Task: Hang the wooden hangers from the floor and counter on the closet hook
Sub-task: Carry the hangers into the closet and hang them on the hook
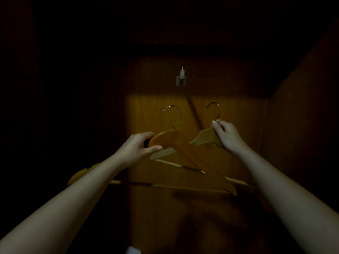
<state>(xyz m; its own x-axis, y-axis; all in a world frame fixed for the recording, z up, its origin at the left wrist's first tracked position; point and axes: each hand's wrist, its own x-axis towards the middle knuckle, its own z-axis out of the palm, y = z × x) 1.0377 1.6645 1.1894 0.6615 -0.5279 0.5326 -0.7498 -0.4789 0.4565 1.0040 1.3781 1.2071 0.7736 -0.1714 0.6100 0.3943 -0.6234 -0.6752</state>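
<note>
A small metal closet hook (181, 77) sticks out of the wooden back panel (220, 110), with nothing hanging on it. My left hand (136, 148) grips the shoulder of a dark wooden hanger (176, 142), whose metal hook points up below the closet hook. My right hand (226, 135) holds a paler wooden hanger (203, 137) at its neck, just under its metal hook. The two hangers cross in front of the panel, well below the closet hook. Another wooden piece (80, 175) shows under my left forearm; what it belongs to is unclear.
The closet is very dark; only the middle of the back panel is lit. A wooden side wall (297, 125) stands at the right. A dark ledge (183, 46) runs across above the hook. Something pale (133, 251) lies at the bottom edge.
</note>
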